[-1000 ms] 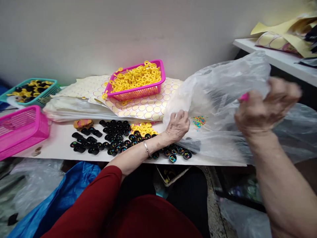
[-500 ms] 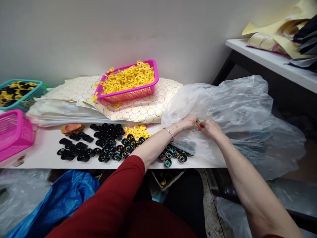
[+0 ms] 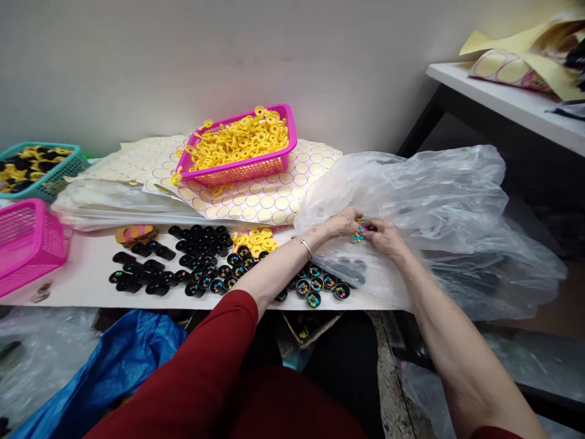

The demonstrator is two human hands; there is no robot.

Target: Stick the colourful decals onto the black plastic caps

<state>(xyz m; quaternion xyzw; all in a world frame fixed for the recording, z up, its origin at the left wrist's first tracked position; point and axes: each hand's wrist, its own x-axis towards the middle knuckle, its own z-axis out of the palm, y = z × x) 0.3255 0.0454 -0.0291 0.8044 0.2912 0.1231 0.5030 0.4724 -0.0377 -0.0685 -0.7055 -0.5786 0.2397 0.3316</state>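
Observation:
My left hand (image 3: 346,221) and my right hand (image 3: 384,235) meet over a big clear plastic bag (image 3: 439,189). Between their fingertips is a small cluster of blue, yellow and orange beads (image 3: 358,231); both hands are closed at it, with the fingers partly hidden. A bit of pink shows by the right fingertips. Nearer me, several small black cups (image 3: 313,299) stand upright with coloured beads inside, some under a flap of the bag. More black cups (image 3: 205,241) crowd to the left, some lying on their sides. Yellow rings (image 3: 256,242) lie in a heap behind them.
A pink basket (image 3: 237,172) full of yellow rings sits on sticker sheets (image 3: 269,204). At left are an empty pink basket (image 3: 34,244) and a teal basket (image 3: 59,180) with black and yellow pieces. A white shelf (image 3: 507,100) juts in at right.
Both hands stay together at the beads and have shifted slightly left in view. The bead cluster now hangs a little lower between the fingers. The view has tilted slightly.

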